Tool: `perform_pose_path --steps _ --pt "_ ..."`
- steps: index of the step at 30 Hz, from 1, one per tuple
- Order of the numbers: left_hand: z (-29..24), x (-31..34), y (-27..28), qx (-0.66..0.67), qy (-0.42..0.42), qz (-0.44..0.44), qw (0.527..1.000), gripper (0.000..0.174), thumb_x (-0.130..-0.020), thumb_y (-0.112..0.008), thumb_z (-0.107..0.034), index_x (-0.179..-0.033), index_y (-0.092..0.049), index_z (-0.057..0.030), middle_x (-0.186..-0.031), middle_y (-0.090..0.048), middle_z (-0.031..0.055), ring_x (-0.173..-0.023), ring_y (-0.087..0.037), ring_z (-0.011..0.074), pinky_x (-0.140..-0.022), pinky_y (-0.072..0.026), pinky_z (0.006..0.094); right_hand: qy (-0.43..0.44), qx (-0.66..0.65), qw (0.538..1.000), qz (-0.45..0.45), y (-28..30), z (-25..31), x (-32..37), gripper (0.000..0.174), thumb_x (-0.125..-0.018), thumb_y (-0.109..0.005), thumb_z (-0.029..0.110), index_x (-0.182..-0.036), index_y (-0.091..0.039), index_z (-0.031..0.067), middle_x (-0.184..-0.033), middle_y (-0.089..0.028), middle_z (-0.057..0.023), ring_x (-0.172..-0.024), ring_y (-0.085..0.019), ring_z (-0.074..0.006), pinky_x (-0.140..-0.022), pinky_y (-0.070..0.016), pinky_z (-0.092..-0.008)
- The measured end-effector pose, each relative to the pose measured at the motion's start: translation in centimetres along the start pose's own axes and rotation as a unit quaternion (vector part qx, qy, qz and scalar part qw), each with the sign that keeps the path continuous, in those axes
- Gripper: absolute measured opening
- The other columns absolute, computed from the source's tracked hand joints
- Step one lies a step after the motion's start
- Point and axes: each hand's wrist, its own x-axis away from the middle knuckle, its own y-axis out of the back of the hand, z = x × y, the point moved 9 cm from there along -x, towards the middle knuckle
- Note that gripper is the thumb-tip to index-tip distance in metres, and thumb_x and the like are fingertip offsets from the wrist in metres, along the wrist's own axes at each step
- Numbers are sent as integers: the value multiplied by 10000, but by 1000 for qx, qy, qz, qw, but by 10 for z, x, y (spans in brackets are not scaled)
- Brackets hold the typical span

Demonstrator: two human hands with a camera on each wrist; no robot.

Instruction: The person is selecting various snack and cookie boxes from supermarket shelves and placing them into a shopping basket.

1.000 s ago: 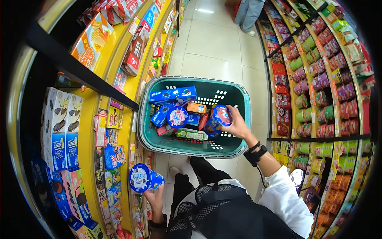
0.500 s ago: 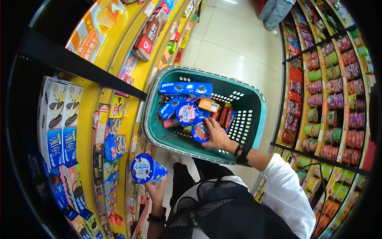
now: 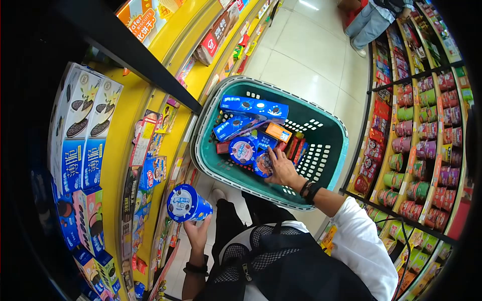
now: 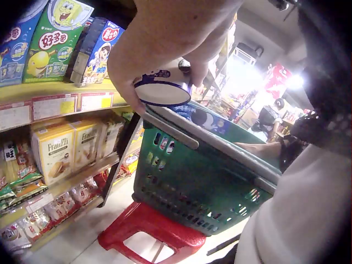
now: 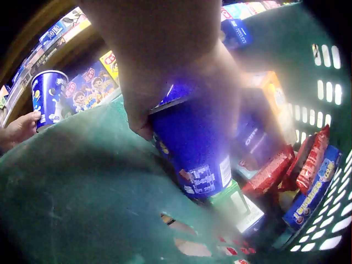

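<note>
My left hand (image 3: 197, 233) grips a blue cookie cup (image 3: 185, 203) by its lower part, beside the yellow shelves and outside the basket. Its round lid tilts toward the head camera. Inside the green shopping basket (image 3: 337, 173), my right hand (image 3: 285, 173) holds a second blue cookie cup (image 3: 262, 164) near its lid. That cup stands beside a pink-lidded cup (image 3: 243, 150). In the right wrist view, the gripped cup (image 5: 192, 148) is upright, its lower end over a green-and-white box (image 5: 236, 206). A long blue cookie box (image 3: 254, 107) and an orange box (image 3: 278, 132) lie farther back.
A red stool (image 4: 157, 234) is under the basket. Yellow shelves (image 3: 111, 143) of boxed snacks rise on the left, with a black post (image 3: 145, 55) close by. Racks of packaged cups (image 3: 419, 145) line the right. Another person (image 3: 371, 22) stands up the aisle.
My right hand has carried its cup from the basket's right side leftward and down, beside the pink-lidded cup. My left hand keeps holding its cup. The head view has shifted and turned.
</note>
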Motion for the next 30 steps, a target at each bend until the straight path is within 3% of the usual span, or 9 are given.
perform_pose_path --steps 3,6,13,16,21,22,23,25,30 --pt "5 -1 3 -3 12 -2 1000 434 -722 -713 6 -1094 -491 30 -1040 -584 111 -941 -582 173 -871 -443 316 -4 55 998 -4 2 1 -1 1134 -541 -788 429 -1391 -190 -23 -1171 -417 -209 -1065 -489 -367 -829 -499 -404" --pt "8 -1 4 5 24 -3 1000 426 -720 -715 5 -1084 -495 30 -1038 -586 110 -936 -584 173 -872 -442 316 -40 105 992 58 0 -5 -1 1191 -526 -791 511 -1402 -179 -16 -1147 -454 -195 -894 -598 -323 -740 -522 -381" --pt "19 -2 6 -29 9 21 999 457 -731 -689 31 -1127 -461 27 -1058 -575 102 -948 -582 173 -859 -453 306 -65 80 989 104 -7 -10 2 1188 -512 -804 480 -1388 -182 -26 -1135 -429 -244 -892 -603 -358 -725 -523 -393" --pt "22 -3 8 -18 10 8 1000 456 -730 -690 32 -1126 -463 22 -1056 -575 98 -950 -579 168 -860 -451 307 -49 34 996 61 -7 -8 6 1189 -505 -815 455 -1378 -175 -36 -1119 -434 -249 -894 -599 -368 -731 -521 -398" --pt "17 -4 6 -11 7 1 1000 461 -733 -696 20 -1127 -456 15 -1049 -574 94 -957 -572 170 -883 -435 315 -24 -76 994 81 -13 -20 4 1198 -506 -823 430 -1389 -138 -2 -1185 -422 -300 -943 -588 -403 -825 -497 -404" --pt "15 -4 5 -10 7 1 1000 461 -733 -696 20 -1127 -456 15 -1049 -574 94 -957 -572 170 -883 -435 315 -5 -109 992 64 -12 -24 2 1053 -555 -811 413 -1333 -226 11 -1147 -471 -291 -933 -587 -404 -831 -484 -414" --pt "14 -5 3 -11 7 2 1000 459 -735 -694 17 -1128 -455 14 -1049 -573 94 -955 -571 169 -882 -433 314 -5 -109 992 64 -17 -30 0 1053 -555 -811 413 -1333 -226 11 -1147 -471 -291 -933 -587 -404 -831 -484 -414" --pt "16 -6 4 -12 7 2 1000 457 -738 -692 15 -1128 -454 14 -1050 -571 94 -954 -569 168 -882 -430 313 -20 -117 991 67 -23 -39 -2 854 -618 -789 383 -1232 -314 24 -1077 -529 -270 -924 -589 -397 -796 -486 -426" --pt "24 -7 4 -21 42 12 999 522 -713 -734 -28 -1145 -448 27 -1085 -562 121 -983 -567 188 -898 -431 332 -9 -97 995 31 -11 -36 -1 754 -638 -784 364 -1160 -353 32 -1049 -549 -255 -918 -591 -395 -776 -485 -436"
